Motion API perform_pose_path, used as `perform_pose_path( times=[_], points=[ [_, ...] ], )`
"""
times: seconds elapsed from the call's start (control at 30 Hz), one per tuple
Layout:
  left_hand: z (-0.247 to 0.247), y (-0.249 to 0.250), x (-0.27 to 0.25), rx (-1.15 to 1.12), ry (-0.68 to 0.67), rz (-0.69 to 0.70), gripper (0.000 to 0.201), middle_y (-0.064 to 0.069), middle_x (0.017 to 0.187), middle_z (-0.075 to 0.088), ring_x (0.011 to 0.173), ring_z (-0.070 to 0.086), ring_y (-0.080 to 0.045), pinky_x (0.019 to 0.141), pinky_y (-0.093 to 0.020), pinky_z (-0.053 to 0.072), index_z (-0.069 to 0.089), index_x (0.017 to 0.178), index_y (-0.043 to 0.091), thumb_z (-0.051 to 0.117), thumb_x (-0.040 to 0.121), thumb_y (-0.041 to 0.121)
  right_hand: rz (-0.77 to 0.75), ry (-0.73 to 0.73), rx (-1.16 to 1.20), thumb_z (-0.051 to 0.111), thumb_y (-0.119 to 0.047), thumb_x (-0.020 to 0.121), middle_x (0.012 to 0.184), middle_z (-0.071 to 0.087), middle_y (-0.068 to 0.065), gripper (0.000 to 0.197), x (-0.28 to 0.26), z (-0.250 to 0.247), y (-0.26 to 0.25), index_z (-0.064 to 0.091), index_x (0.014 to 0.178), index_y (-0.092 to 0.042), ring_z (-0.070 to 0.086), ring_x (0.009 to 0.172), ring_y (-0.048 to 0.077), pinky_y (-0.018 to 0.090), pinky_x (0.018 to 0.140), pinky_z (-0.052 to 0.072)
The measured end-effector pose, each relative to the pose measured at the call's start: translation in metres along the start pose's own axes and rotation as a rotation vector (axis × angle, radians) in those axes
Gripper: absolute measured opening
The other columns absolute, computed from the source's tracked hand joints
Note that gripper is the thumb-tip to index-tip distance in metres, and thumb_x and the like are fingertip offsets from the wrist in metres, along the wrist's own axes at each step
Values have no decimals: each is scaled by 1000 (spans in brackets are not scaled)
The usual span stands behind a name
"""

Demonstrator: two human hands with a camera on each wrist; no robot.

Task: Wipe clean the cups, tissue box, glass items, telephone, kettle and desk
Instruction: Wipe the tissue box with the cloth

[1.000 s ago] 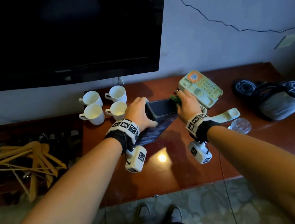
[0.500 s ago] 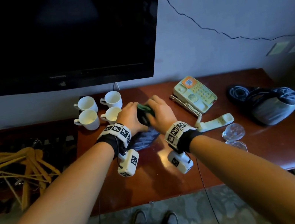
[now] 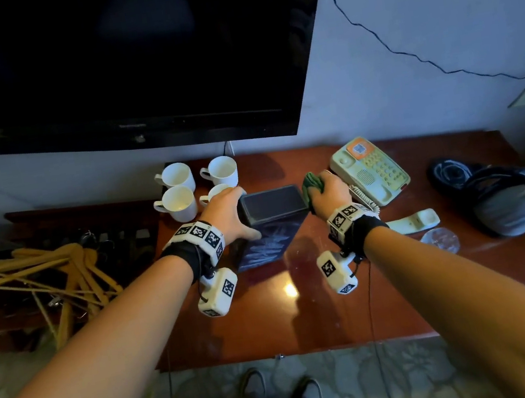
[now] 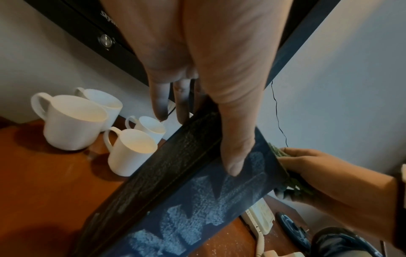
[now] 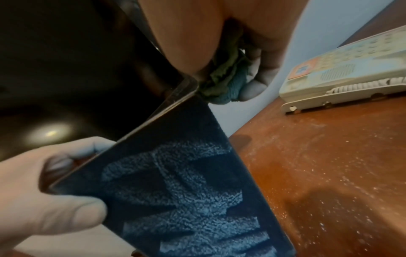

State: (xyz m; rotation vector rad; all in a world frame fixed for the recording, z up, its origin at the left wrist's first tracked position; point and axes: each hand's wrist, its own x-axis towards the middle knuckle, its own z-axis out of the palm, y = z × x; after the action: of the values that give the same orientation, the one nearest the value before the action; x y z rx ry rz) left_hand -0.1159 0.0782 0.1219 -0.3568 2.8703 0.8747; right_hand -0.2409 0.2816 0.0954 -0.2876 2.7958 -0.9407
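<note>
A dark tissue box (image 3: pixel 272 204) with a dusty, pale-streaked front face (image 5: pixel 186 191) is held tilted above the desk (image 3: pixel 308 312). My left hand (image 3: pixel 229 214) grips its left end, thumb (image 4: pixel 232 156) on the front face and fingers behind. My right hand (image 3: pixel 326 195) clutches a bunched green cloth (image 3: pixel 312 185) against the box's right end (image 5: pixel 222 83). Several white cups (image 3: pixel 181 202) stand at the back left. The pale telephone (image 3: pixel 371 170) sits to the right, its handset (image 3: pixel 414 221) lying off the cradle.
A small glass item (image 3: pixel 440 240) lies near the handset. A dark grey object with a coiled cable (image 3: pixel 510 195) occupies the desk's right end. A television (image 3: pixel 127 65) hangs above. Wooden hangers (image 3: pixel 59 278) are piled to the left. White dust speckles the desk (image 5: pixel 329 156).
My right hand swept the cloth along the box to its left end, then back to its right end. The left hand kept its grip on the box.
</note>
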Motion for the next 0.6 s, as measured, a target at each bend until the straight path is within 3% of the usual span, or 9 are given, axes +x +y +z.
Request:
perform_pose_path(
  times=[0.1, 0.13, 0.3, 0.4, 0.47, 0.6],
  points=[
    [-7, -7, -9, 104, 4, -46, 90, -2, 123, 54, 112, 53, -25, 94, -42, 47, 56, 126, 15, 95, 52, 49, -18, -43, 30, 58, -18, 90, 94, 61, 14, 13, -4, 5, -8, 58, 95, -6, 59, 88, 37, 33, 69, 41],
    [-9, -8, -11, 158, -6, -71, 94, -4, 127, 52, 115, 50, -26, 97, -42, 46, 54, 131, 14, 94, 53, 51, -22, -61, 37, 58, -19, 90, 94, 61, 14, 13, -5, 6, -11, 59, 95, -8, 60, 88, 36, 32, 69, 41],
    [-13, -9, -20, 314, -70, -149, 93, -6, 131, 51, 120, 50, -25, 97, -39, 47, 50, 133, 11, 93, 59, 46, -44, -142, 75, 61, -23, 88, 88, 65, 8, 4, -10, 12, -21, 58, 87, -22, 64, 84, 32, 36, 72, 53],
    [-14, -10, -21, 365, -99, -160, 94, -8, 134, 51, 124, 50, -27, 102, -40, 46, 47, 135, 11, 94, 60, 44, -56, -152, 78, 62, -24, 87, 91, 68, 9, 5, -13, 12, -21, 62, 91, -21, 66, 84, 31, 39, 76, 56],
    [-12, -10, -21, 383, -112, -167, 94, -9, 135, 50, 124, 49, -28, 102, -42, 47, 46, 135, 12, 93, 60, 44, -54, -152, 82, 62, -25, 88, 90, 67, 8, 4, -14, 9, -21, 62, 91, -22, 65, 82, 29, 36, 73, 55],
    [-6, 5, -20, 404, -90, -132, 101, -5, 132, 46, 121, 46, -29, 97, -48, 48, 43, 136, 17, 88, 57, 61, -54, -138, 95, 63, -25, 87, 84, 65, 6, 3, -16, 0, -18, 61, 87, -23, 64, 79, 28, 37, 72, 55]
  ],
)
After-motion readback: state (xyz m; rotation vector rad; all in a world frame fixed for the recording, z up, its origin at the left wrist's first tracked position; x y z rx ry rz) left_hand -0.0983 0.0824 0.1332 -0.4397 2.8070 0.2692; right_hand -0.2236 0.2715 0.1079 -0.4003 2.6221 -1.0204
